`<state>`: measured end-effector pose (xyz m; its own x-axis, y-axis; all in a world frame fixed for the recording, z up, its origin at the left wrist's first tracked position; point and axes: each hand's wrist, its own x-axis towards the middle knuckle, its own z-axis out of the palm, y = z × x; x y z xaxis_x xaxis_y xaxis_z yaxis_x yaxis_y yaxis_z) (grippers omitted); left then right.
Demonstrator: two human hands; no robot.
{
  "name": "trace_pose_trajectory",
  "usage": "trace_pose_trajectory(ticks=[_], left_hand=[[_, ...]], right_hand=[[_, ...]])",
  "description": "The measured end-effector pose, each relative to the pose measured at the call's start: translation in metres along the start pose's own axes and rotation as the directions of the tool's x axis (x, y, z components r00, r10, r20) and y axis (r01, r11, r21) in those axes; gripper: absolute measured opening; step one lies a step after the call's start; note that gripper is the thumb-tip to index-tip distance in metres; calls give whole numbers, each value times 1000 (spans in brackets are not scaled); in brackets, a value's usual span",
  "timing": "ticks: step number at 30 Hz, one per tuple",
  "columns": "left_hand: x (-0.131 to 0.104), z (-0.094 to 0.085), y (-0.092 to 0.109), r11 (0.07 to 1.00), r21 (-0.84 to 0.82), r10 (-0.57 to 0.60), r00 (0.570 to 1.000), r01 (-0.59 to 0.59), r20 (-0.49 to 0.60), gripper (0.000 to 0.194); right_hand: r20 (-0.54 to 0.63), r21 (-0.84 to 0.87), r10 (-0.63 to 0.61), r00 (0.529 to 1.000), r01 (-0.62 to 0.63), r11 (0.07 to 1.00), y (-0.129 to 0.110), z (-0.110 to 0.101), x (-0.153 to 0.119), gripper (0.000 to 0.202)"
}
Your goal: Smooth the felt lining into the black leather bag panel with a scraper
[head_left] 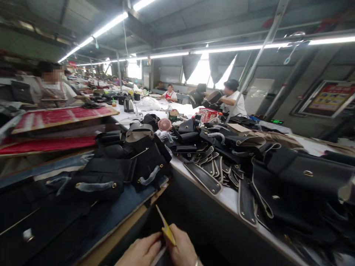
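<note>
At the bottom middle, my right hand (181, 247) is closed around a thin yellow piece (168, 235) with a narrow pale tip pointing up and away; its exact kind is unclear. My left hand (142, 251) is beside it, fingers bent and pressed together close to the yellow piece. A dark greyish thing (162, 257) shows between the two hands, mostly hidden by the fingers. Black bags (102, 173) with plastic-wrapped handles lie on the left table, beyond my left hand. Black straps with pale edges (203, 177) are heaped on the right table.
Larger black bag parts (299, 184) cover the right table. Wooden boards with red tops (63, 118) are at left. A pink fan (164, 124) and a kettle (128, 104) stand farther back. Co-workers sit at left, centre and right. A slanted pole (255, 62) rises at right.
</note>
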<state>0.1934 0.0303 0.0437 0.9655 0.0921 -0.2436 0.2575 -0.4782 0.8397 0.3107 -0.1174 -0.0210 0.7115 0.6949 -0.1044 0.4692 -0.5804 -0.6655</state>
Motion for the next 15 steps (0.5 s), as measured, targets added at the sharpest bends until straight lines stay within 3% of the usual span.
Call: trace_pose_trajectory(ticks=[2, 4, 5, 7, 9, 10, 13, 15], left_hand=[[-31, -12, -7, 996, -66, -75, 985, 65, -157, 52], [-75, -22, -18, 979, -183, -148, 928, 89, -341, 56], [-99, -23, -25, 964, -255, -188, 877, 78, -441, 57], [-145, -14, -41, 896, -445, -306, 730, 3, -611, 60], [-178, 12, -59, 763, -635, -456, 596, -121, -661, 65], [-188, 30, -68, 680, -712, -522, 567, -174, -637, 68], [-193, 82, -84, 444, -845, -605, 596, -297, -527, 73], [-185, 105, -85, 377, -844, -572, 621, -381, -536, 71]], right_hand=[[35, 11, -46, 998, 45, 999, -6, -7, 0, 35], [93, 20, -93, 991, 91, 996, -11, -12, -1, 40], [135, 38, -119, 984, 115, 993, -12, -13, -1, 43], [226, 80, -162, 960, 147, 986, -8, -15, 4, 50], [265, 95, -128, 956, 106, 990, 2, -13, 14, 53], [269, 94, -110, 957, 88, 992, 9, -11, 19, 56], [255, 76, -92, 963, 75, 994, 26, -9, 28, 62], [262, 76, -73, 962, 55, 996, 33, -10, 30, 66]])
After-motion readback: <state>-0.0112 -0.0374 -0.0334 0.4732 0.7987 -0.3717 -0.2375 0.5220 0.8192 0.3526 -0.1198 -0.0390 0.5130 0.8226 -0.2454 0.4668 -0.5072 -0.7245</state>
